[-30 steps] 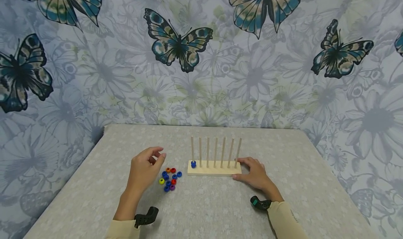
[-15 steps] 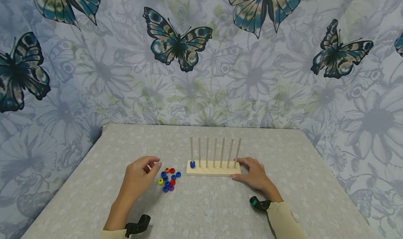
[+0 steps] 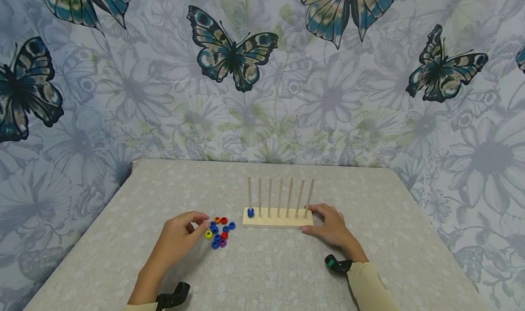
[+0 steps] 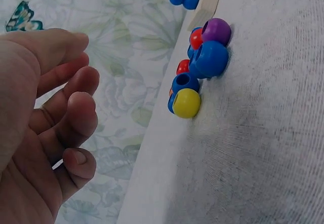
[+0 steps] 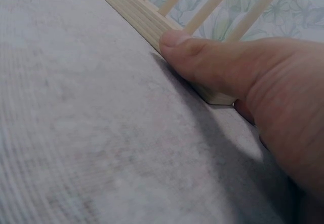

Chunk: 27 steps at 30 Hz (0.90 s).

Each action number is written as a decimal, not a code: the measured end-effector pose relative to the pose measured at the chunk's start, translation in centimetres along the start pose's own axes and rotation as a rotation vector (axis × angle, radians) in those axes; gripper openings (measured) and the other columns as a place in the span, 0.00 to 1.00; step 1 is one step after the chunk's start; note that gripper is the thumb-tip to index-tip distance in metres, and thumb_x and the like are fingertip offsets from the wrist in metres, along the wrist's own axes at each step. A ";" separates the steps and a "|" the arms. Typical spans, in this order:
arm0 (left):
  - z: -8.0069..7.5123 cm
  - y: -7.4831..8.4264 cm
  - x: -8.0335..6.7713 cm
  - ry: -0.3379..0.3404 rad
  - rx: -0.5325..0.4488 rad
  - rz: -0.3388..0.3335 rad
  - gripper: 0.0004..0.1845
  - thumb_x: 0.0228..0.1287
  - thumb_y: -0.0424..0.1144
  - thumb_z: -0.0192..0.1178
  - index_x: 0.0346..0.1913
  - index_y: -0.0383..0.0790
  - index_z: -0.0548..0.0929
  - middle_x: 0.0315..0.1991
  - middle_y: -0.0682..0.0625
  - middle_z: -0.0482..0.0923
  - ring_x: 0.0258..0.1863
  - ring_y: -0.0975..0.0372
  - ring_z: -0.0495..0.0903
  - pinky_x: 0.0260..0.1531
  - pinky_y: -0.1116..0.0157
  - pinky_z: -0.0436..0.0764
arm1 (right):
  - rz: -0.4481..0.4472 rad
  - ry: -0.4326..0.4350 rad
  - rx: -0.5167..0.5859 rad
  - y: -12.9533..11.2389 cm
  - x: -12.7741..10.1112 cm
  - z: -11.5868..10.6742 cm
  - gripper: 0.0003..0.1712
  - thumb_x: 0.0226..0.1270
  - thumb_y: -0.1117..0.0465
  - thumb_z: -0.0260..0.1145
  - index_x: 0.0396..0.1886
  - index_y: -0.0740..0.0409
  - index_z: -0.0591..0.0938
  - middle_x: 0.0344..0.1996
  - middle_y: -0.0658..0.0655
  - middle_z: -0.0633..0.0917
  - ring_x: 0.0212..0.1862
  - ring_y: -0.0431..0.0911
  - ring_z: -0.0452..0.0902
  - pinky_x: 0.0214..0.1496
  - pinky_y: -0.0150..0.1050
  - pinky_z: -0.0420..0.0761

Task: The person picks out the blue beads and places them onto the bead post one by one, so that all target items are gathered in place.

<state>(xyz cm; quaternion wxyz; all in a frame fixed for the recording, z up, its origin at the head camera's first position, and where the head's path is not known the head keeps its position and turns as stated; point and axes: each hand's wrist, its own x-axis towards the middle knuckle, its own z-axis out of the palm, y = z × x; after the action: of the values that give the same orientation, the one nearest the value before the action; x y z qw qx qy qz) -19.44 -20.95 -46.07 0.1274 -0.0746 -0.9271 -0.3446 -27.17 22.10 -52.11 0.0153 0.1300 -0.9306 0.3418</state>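
A wooden peg rack (image 3: 279, 218) with several upright pegs stands on the table, two blue beads (image 3: 250, 212) stacked on its leftmost peg. My right hand (image 3: 328, 225) grips the rack's right end, thumb on the front edge, as the right wrist view shows up close. Left of the rack lies a loose cluster of beads: several blue ones (image 4: 211, 58), a yellow bead (image 4: 187, 103), a purple bead (image 4: 216, 32), red ones and an orange bead (image 3: 217, 220). My left hand (image 3: 182, 236) hovers just left of the cluster, its fingers loosely bent with nothing between them.
A pale patterned cloth covers the table (image 3: 262, 270), whose far edge meets a wall (image 3: 328, 119) printed with flowers and butterflies. Both forearms wear a black wrist device (image 3: 174, 295), close above the cloth.
My left hand has drawn back left and toward me, then sunk lower beside the beads. The right hand keeps its grip on the rack, and the beads lie as before.
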 end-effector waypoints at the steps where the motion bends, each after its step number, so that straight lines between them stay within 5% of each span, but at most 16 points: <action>1: 0.0 -0.1 0.0 -0.012 -0.017 -0.005 0.10 0.67 0.46 0.67 0.48 0.49 0.87 0.35 0.58 0.83 0.20 0.67 0.73 0.18 0.69 0.73 | -0.001 0.002 -0.002 0.0 0.0 0.0 0.44 0.49 0.34 0.78 0.65 0.44 0.78 0.59 0.52 0.81 0.64 0.53 0.70 0.63 0.56 0.60; 14: 0.2 -1.1 0.0 -0.234 -0.134 -0.138 0.09 0.62 0.45 0.70 0.45 0.51 0.87 0.32 0.56 0.81 0.23 0.63 0.75 0.21 0.67 0.75 | -0.010 0.000 0.010 -0.4 0.2 0.0 0.43 0.49 0.35 0.78 0.65 0.43 0.78 0.58 0.52 0.81 0.63 0.53 0.71 0.62 0.56 0.61; 19: 0.5 -1.3 -0.2 -0.324 -0.119 -0.117 0.10 0.60 0.44 0.72 0.43 0.52 0.87 0.30 0.56 0.79 0.22 0.63 0.76 0.21 0.67 0.75 | -0.002 -0.009 0.018 -0.4 0.3 0.1 0.43 0.49 0.35 0.78 0.65 0.42 0.78 0.59 0.52 0.81 0.64 0.53 0.71 0.64 0.56 0.60; 27: 1.0 -1.6 -0.2 -0.346 -0.123 -0.106 0.12 0.57 0.44 0.74 0.43 0.51 0.87 0.28 0.55 0.77 0.22 0.65 0.73 0.21 0.68 0.73 | -0.004 -0.001 0.004 -0.1 0.0 -0.1 0.43 0.48 0.34 0.78 0.65 0.42 0.78 0.59 0.52 0.81 0.63 0.53 0.71 0.62 0.56 0.61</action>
<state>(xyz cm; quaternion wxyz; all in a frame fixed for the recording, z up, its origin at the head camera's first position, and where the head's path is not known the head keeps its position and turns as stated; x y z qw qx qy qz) -19.80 -21.45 -47.84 -0.0570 -0.0916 -0.9150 -0.3887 -27.14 22.08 -52.02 0.0155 0.1320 -0.9297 0.3435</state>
